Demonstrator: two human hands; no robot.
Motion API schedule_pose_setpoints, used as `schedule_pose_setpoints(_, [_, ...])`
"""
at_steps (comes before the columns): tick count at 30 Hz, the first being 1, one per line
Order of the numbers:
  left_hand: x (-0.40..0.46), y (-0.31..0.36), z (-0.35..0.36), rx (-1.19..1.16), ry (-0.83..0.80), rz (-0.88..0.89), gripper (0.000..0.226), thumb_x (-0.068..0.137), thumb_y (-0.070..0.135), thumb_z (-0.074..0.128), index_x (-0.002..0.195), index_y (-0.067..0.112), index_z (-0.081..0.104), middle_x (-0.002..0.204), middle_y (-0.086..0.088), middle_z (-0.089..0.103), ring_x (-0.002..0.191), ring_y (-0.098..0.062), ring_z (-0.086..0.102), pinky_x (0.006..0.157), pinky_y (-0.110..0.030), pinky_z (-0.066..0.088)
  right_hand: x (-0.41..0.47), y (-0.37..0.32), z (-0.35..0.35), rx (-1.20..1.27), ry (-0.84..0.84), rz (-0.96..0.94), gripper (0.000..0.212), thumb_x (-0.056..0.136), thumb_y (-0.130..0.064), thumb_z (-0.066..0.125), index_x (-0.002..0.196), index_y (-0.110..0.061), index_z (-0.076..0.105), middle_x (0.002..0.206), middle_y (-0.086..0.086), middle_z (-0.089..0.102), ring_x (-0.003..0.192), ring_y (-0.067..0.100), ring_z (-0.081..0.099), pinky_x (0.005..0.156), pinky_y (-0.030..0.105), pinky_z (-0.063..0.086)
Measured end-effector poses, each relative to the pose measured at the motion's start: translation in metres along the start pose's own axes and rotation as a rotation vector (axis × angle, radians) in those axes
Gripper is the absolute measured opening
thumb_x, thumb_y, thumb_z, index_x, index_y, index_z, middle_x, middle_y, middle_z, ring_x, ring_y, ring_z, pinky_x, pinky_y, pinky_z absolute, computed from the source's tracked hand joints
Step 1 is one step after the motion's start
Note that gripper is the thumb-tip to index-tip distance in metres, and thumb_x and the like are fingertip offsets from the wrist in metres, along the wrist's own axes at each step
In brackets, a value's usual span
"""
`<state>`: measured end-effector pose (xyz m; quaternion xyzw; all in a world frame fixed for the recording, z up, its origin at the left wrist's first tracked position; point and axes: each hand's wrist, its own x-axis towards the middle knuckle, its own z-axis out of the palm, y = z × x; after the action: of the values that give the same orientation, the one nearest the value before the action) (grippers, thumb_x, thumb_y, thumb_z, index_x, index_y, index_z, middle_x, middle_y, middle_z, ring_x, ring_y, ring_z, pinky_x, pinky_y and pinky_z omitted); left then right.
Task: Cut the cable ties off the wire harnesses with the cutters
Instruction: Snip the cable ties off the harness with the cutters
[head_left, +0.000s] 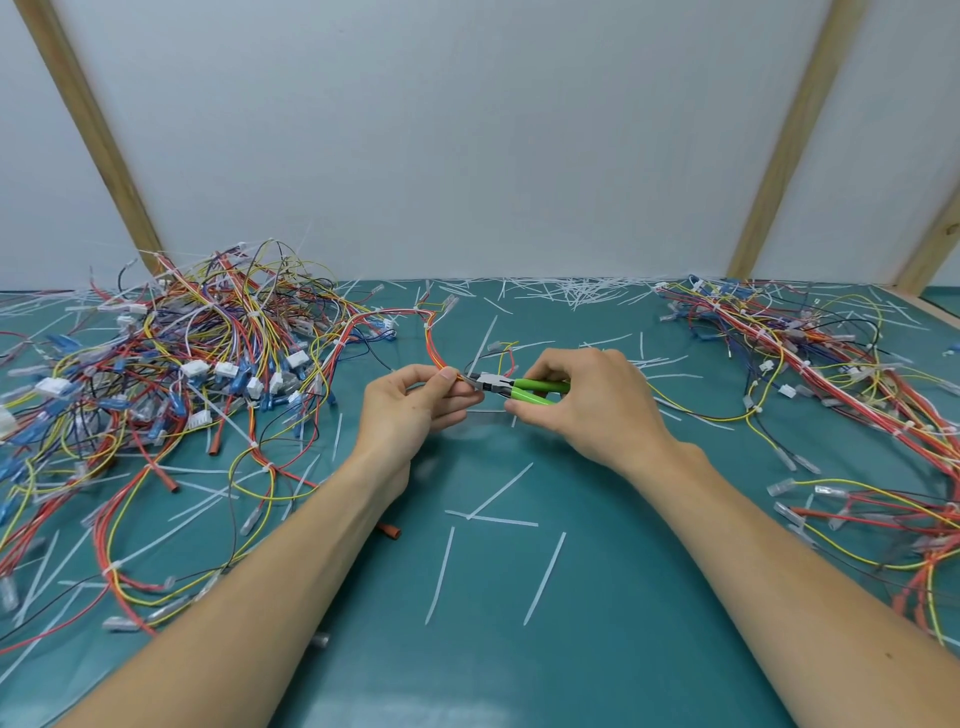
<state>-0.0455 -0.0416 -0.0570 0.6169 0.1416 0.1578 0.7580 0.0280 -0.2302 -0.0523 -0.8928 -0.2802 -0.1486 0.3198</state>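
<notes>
pinching a bundle of red and orange wires (439, 343) near the middle of the table, the left hand (415, 400) has thumb and fingertips curled round it right where the cutters (511, 388) meet it. the right hand (582, 400) grips the green handles, fingers wrapped round them; the black nose sits against the bundle beside the left thumb, though whether a tie lies between the blades is too small to tell. outward from there, cut white ties (493, 506) lie scattered over the green mat (597, 649), thickest along the far edge. a big tangled heap of harnesses (171, 364) sits toward the far left corner, several white ties visible on it, so probably waiting. a flatter spread of harnesses (841, 374) runs down the right edge, likely done. i'd judge the job well under way, with plenty left.
</notes>
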Motion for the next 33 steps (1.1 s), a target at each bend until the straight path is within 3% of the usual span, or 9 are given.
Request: schedule_pose_setpoints(33, [0.0045, -0.0041, -0.0030, -0.010, -0.016, -0.002, 0.012, 0.098, 0.013, 0.063, 0.091, 0.004, 0.067, 0.083, -0.008, 0.078, 0.084, -0.023, 0.077, 0.067, -0.024, 0.061, -0.0005, -0.0026, -0.0012, 0.006, -0.018, 0.018, 0.025, 0.072, -0.057, 0.083, 0.076, -0.035, 0.071, 0.071, -0.016, 0.071, 0.075, 0.012, 0.062, 0.062, 0.028, 0.043])
